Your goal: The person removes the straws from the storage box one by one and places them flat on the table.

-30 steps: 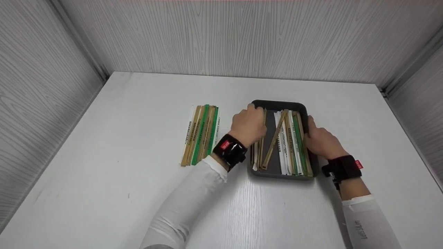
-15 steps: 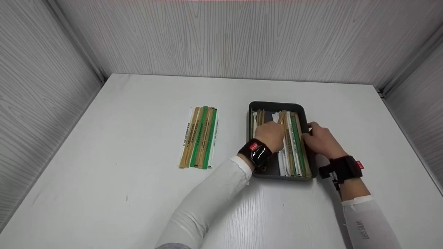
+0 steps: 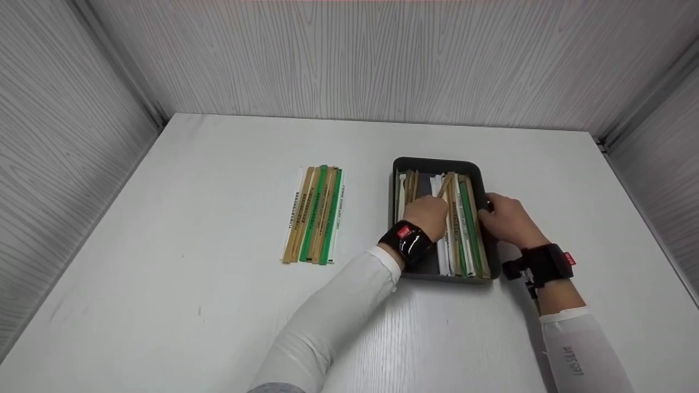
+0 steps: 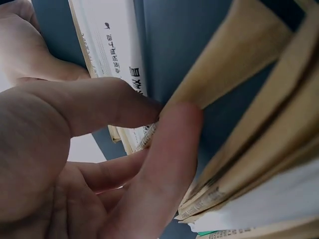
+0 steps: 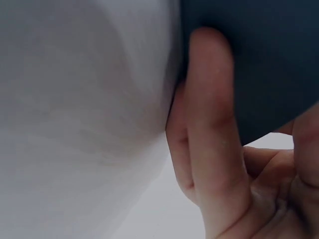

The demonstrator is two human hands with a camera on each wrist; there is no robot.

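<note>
His left hand (image 3: 431,214) pinched a tan sleeve (image 3: 443,188) inside the tray (image 3: 437,162); his right hand (image 3: 505,221) gripped the tray's right wall, steadying. Lifting clear looked next.

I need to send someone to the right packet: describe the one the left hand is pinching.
On the white table, find the dark tray at the right. The left hand pinches a tan packet near its middle. Unlike its flat, parallel neighbours, this one lies slanted across them.
</note>
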